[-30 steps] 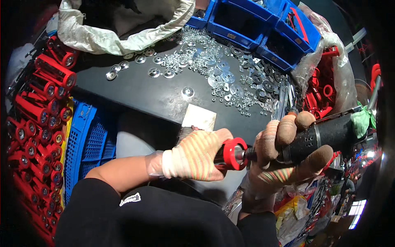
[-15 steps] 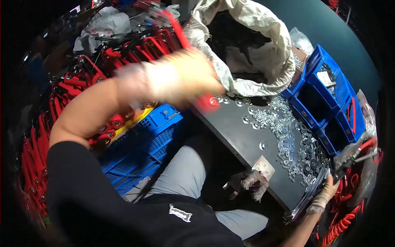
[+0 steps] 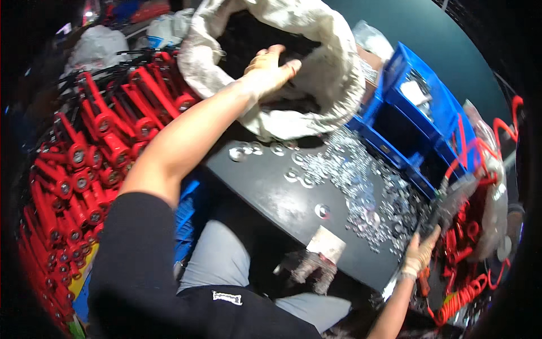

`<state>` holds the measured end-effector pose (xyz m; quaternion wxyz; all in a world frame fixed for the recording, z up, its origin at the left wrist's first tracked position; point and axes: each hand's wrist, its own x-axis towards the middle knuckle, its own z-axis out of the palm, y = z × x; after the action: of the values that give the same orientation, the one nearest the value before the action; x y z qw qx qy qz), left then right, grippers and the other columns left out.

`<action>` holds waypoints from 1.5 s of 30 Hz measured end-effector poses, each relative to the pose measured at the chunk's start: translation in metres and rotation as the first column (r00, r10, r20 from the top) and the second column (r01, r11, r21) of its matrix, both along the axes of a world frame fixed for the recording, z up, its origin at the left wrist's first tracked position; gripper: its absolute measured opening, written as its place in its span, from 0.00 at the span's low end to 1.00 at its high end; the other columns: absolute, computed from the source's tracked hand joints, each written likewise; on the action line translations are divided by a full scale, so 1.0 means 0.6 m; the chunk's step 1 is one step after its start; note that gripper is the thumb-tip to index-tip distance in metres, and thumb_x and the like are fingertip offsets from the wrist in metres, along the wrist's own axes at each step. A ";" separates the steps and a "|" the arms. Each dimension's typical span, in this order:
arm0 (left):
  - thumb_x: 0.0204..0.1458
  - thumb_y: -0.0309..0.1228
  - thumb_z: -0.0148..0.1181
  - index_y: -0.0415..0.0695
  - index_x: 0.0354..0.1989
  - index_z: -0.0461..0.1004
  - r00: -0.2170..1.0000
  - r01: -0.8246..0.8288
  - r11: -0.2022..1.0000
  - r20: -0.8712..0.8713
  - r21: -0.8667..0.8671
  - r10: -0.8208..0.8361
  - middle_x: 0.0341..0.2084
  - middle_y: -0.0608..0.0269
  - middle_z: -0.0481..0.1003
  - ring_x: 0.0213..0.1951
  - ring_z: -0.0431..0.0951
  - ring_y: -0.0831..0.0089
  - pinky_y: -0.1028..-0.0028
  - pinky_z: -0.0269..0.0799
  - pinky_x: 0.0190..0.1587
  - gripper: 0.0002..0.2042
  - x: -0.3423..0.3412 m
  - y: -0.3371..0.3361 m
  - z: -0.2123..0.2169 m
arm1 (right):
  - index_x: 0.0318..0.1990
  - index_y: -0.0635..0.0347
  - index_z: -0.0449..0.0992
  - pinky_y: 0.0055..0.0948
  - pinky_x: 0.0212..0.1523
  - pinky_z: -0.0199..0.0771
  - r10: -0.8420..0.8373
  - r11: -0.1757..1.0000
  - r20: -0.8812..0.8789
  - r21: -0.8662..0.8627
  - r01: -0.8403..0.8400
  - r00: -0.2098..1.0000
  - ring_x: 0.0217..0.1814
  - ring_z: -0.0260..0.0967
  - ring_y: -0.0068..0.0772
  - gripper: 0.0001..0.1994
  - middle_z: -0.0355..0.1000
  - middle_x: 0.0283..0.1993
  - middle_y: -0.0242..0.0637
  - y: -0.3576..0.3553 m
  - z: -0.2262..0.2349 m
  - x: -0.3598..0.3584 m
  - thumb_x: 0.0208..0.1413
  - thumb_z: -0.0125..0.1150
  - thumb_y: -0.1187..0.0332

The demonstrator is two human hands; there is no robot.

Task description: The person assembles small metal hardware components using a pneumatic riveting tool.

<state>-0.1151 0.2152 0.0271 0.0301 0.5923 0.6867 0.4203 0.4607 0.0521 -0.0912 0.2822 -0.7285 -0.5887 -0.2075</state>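
Note:
My left hand [image 3: 268, 73] is stretched over the open mouth of a white woven sack [image 3: 333, 73], its fingers apart and nothing seen in them. Dark contents fill the sack's shadowed inside, too dim to name. At the right end of the grey table, my right hand [image 3: 419, 257] is closed round the lower part of a black hand-held air tool [image 3: 433, 217]. Clear plastic [image 3: 460, 195] hangs beside that tool's upper end. Loose washers [image 3: 292, 174] and small silvery hardware [image 3: 344, 164] lie on the table [image 3: 265, 192] between the hands.
Red long-handled parts with round hubs [image 3: 79, 155] are heaped at the left. Blue bins [image 3: 389, 104] stand at the table's far right. A red coiled hose [image 3: 460, 305] hangs at the right. A stained pad [image 3: 326, 244] lies on the table's near edge.
My left hand, blurred with a red part half a second ago, no longer holds it and is over the sack. My right hand stays on the tool. The view has turned left.

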 end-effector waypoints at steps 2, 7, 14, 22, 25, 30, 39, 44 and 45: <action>0.46 0.49 0.60 0.47 0.64 0.55 0.948 -0.318 0.904 -0.075 -0.285 0.310 0.59 0.44 0.57 0.59 0.63 0.50 0.63 0.62 0.60 0.37 -0.004 0.101 -0.023 | 0.69 0.57 0.42 0.36 0.65 0.53 0.054 0.997 -0.044 -0.049 -0.056 0.998 0.69 0.50 0.51 0.38 0.52 0.68 0.52 0.013 0.010 -0.056 0.54 0.56 0.65; 0.45 0.31 0.56 0.37 0.50 0.69 0.952 -0.298 0.954 0.064 -0.036 0.300 0.53 0.40 0.67 0.52 0.71 0.51 0.65 0.70 0.52 0.21 -0.059 0.183 -0.043 | 0.69 0.52 0.46 0.42 0.60 0.59 -0.023 0.988 -0.206 -0.156 -0.010 0.978 0.61 0.60 0.55 0.40 0.59 0.63 0.52 -0.024 0.057 -0.048 0.50 0.62 0.63; 0.42 0.23 0.52 0.37 0.62 0.54 0.427 0.549 0.757 0.659 0.355 -0.619 0.47 0.57 0.68 0.45 0.73 0.70 0.72 0.76 0.43 0.33 -0.001 -0.130 -0.029 | 0.41 0.57 0.76 0.36 0.47 0.70 0.567 0.824 -0.029 0.028 -0.566 0.823 0.44 0.71 0.44 0.12 0.74 0.41 0.41 -0.010 0.115 -0.202 0.46 0.61 0.75; 0.35 0.17 0.52 0.63 0.70 0.41 -0.014 0.659 0.606 0.812 0.446 -0.584 0.59 0.53 0.62 0.36 0.77 0.67 0.73 0.78 0.31 0.49 0.081 -0.286 -0.083 | 0.41 0.50 0.77 0.36 0.44 0.72 0.737 0.621 -0.172 -0.207 -0.756 0.653 0.41 0.72 0.42 0.11 0.75 0.39 0.39 0.052 0.117 -0.376 0.47 0.60 0.70; 0.42 0.21 0.52 0.60 0.69 0.44 -0.236 0.623 0.605 0.857 0.496 -0.459 0.55 0.52 0.66 0.31 0.79 0.66 0.77 0.77 0.22 0.42 0.111 -0.287 -0.088 | 0.39 0.50 0.77 0.38 0.43 0.72 0.615 0.679 -0.025 -0.491 -0.546 0.788 0.42 0.72 0.44 0.10 0.75 0.39 0.38 0.082 0.080 -0.403 0.47 0.61 0.68; 0.57 0.29 0.50 0.55 0.65 0.51 0.061 0.549 0.748 0.874 0.374 -0.482 0.43 0.60 0.69 0.22 0.71 0.77 0.81 0.70 0.18 0.27 0.121 -0.296 -0.107 | 0.39 0.58 0.77 0.33 0.43 0.73 0.534 0.709 -0.440 -0.233 -0.666 0.722 0.40 0.74 0.42 0.11 0.76 0.35 0.41 0.083 0.082 -0.349 0.46 0.64 0.71; 0.55 0.37 0.58 0.49 0.56 0.62 -0.025 0.696 0.666 0.936 0.268 -0.351 0.36 0.64 0.70 0.29 0.71 0.79 0.80 0.70 0.26 0.21 0.250 -0.264 -0.133 | 0.43 0.66 0.74 0.16 0.24 0.64 0.188 0.669 -0.977 0.049 -0.741 0.105 0.24 0.65 0.17 0.13 0.72 0.32 0.31 0.050 0.057 -0.331 0.55 0.61 0.67; 0.45 0.30 0.68 0.43 0.53 0.64 0.066 0.726 0.575 0.794 0.378 -0.605 0.38 0.66 0.71 0.34 0.71 0.81 0.79 0.71 0.32 0.27 0.298 -0.270 -0.120 | 0.52 0.61 0.66 0.14 0.20 0.62 0.050 0.612 -0.978 0.190 -0.768 -0.202 0.23 0.64 0.17 0.20 0.69 0.33 0.30 -0.027 0.122 -0.387 0.57 0.60 0.60; 0.43 0.28 0.69 0.42 0.52 0.66 0.134 0.770 0.571 0.801 0.286 -0.583 0.38 0.66 0.72 0.36 0.72 0.80 0.78 0.71 0.34 0.26 0.300 -0.263 -0.113 | 0.49 0.61 0.68 0.14 0.21 0.63 0.054 0.652 -0.986 0.153 -0.743 -0.156 0.24 0.65 0.17 0.18 0.70 0.32 0.30 -0.027 0.121 -0.384 0.56 0.60 0.61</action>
<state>0.0647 0.0574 -0.0405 0.5985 0.5498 0.2714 0.5157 0.2303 0.0360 -0.0188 0.4569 -0.4532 -0.4543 0.6160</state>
